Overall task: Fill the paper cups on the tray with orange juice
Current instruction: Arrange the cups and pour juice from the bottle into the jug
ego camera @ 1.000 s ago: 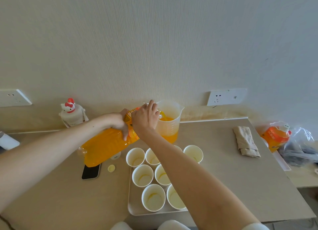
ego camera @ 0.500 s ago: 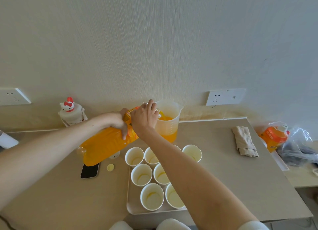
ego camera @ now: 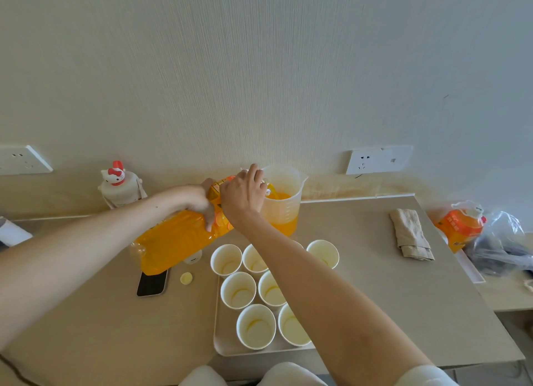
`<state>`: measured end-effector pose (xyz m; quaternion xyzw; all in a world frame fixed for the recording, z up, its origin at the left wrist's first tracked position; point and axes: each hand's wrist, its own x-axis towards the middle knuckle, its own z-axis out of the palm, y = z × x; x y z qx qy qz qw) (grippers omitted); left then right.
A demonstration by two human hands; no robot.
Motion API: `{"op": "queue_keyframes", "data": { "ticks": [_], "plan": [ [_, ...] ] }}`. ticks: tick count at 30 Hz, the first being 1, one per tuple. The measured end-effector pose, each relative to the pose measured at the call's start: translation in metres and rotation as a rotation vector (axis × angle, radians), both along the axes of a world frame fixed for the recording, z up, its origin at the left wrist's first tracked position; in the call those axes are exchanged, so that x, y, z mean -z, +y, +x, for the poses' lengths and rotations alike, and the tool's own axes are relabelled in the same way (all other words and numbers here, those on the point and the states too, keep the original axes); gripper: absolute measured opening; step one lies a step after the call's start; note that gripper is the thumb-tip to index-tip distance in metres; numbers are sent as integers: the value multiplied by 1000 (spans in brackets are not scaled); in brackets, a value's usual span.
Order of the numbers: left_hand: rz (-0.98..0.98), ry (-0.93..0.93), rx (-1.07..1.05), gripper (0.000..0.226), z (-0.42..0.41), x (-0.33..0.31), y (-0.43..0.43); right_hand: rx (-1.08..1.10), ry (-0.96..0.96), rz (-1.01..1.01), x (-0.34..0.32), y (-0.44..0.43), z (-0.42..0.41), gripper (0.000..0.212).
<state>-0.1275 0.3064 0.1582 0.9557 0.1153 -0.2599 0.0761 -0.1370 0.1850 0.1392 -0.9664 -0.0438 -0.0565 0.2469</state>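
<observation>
Left hand point(ego camera: 199, 199): grips tilted bottle point(ego camera: 176, 238).
Right hand point(ego camera: 243, 195): holds bottle neck.
Jug point(ego camera: 284, 201): receiving juice.
Cups point(ego camera: 239, 290): on tray point(ego camera: 223, 344).

Barely any diff vs 1 s ago. Head cam tipped down a touch: wall socket point(ego camera: 378, 159), jug point(ego camera: 284, 212) etc. sit slightly higher in frame. Juice point(ego camera: 281, 196) level in jug: any rise too small to tell.

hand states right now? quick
Left hand: holding the juice bottle by its body.
Right hand: curled at the bottle neck by the measuring jug; grip cannot be told.
</observation>
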Motion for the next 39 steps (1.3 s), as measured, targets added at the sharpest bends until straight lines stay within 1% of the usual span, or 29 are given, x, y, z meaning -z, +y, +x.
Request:
{"op": "queue_keyframes", "data": {
  "ticks": [9, 16, 23, 29, 39],
  "plan": [
    [12, 39, 12, 126, -5, -7, -9, 1, -11, 9, 1, 0, 0, 42],
    [25, 35, 29, 116, -8, -11, -14, -4, -23, 22, 2, -1, -1, 40],
    [-14, 48, 9, 122, -6, -9, -11, -3, -17, 11, 1, -2, -1, 42],
    [-45, 7, -17, 117, -8, -8, -3, -5, -18, 3, -1, -2, -1, 42],
    [-51, -22, -19, 129, -10, -1, -2, -15, -16, -9, 0, -2, -3, 42]
  ]
}}
